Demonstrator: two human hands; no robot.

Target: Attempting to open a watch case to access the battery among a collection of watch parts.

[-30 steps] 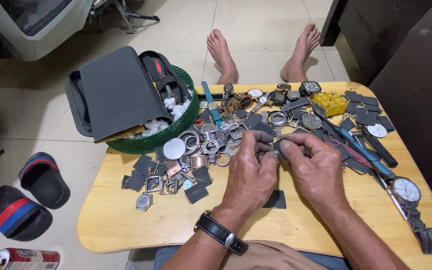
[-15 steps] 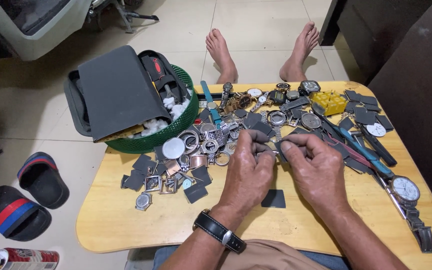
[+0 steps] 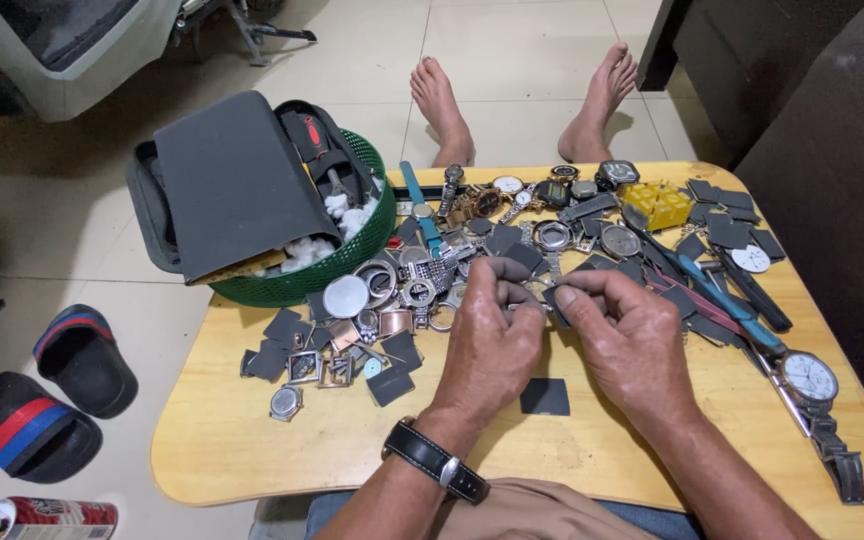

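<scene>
Now we pinch a small watch part [image 3: 537,292] at frame centre, left hand [image 3: 492,340] and right hand [image 3: 624,335] both closed on it | bare table [image 3: 282,450] lower left | one green basket [image 3: 297,285] overhangs upper-left edge | two sandals [image 3: 52,390] on floor.

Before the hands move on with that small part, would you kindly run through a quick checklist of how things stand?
1. Left hand pinching the small part: ok, fingers closed on it.
2. Right hand sharing the grip: ok, fingertips meet the left's.
3. What the part is: cannot tell, mostly hidden.
4. Bare wooden table near the hands: ok; one dark square piece lies there.
5. Green basket apart from the hands: ok.
6. Wristwatch lying flat by the right edge: ok.
</scene>
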